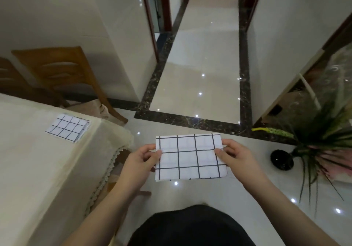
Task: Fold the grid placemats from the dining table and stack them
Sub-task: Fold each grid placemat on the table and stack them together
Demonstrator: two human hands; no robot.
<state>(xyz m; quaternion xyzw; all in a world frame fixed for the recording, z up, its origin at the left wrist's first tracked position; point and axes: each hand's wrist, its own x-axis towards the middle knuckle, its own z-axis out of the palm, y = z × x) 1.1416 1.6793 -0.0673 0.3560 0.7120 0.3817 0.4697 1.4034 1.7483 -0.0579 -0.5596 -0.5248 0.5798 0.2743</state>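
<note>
A person looks down at their own two bare hands, which hold a folded grid placemat [191, 157] in the air in front of their body, above a glossy pale tiled floor [200, 70]. The placemat is white with dark lines forming squares, folded to a small rectangle and held roughly flat, facing up.

The left hand [141, 162] pinches the placemat's left edge: the thumb lies on top of the cloth, and the fingers [150, 169] curl underneath it. The right hand [235, 158] grips the right edge the same way, thumb on top near the middle of that edge, the fingers [227, 143] wrapped round behind the far corner. The cloth spans the gap between the two sets of fingers.

Well to the left of the left fingers and farther away stands a table [38, 169] covered with a cream cloth with a lace hem. A second folded grid placemat [68, 127] lies flat on it near the far corner. Beyond the table stands a wooden chair [62, 72].

To the right of the right fingers, on the floor, sits a black vase [282, 159] with long green leaves [314, 145]. A corridor with dark marble borders stretches ahead.
</note>
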